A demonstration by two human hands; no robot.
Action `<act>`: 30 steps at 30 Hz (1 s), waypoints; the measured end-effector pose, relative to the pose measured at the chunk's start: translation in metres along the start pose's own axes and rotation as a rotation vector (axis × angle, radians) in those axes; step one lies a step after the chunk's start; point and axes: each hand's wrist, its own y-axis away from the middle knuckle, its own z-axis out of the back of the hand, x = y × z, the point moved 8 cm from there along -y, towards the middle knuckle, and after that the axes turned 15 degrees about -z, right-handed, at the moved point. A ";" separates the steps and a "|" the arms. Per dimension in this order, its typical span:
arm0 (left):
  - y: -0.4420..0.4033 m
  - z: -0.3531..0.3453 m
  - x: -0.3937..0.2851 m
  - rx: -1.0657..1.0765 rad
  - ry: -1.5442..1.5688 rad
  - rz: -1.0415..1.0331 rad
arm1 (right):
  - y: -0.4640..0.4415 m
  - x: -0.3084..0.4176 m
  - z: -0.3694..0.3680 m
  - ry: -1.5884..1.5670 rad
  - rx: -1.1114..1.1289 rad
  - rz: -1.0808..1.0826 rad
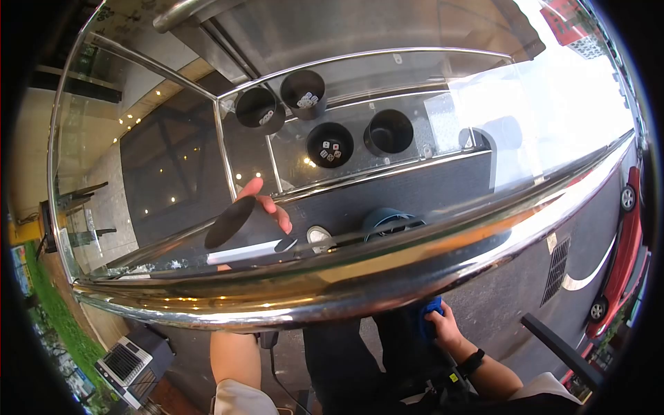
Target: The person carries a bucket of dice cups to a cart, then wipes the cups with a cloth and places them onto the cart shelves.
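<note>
My left hand (268, 205) reaches in behind the glass, its fingers wrapped round a black dice cup (250, 232). The cup lies tilted, its dark round end to the left. Below the metal rail, my right hand (445, 325) grips a blue cloth (430, 317). Several more black cups stand on the glass shelf: one (330, 144) with dice in its bottom, one (304, 95) with a heap of dice, another (260, 111) with a few. In the rightmost cup (389, 131) I see no dice.
A thick chrome rail (332, 304) crosses in front of me, with thin metal bars and glass panes (477, 155) behind it. A blue-green bucket (393, 223) and a small white object (319, 238) show low through the glass. A red car (622, 256) stands at right.
</note>
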 end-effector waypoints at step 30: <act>0.120 -0.211 0.157 -0.239 -1.368 -0.369 | 0.163 0.088 -0.108 0.029 0.858 0.187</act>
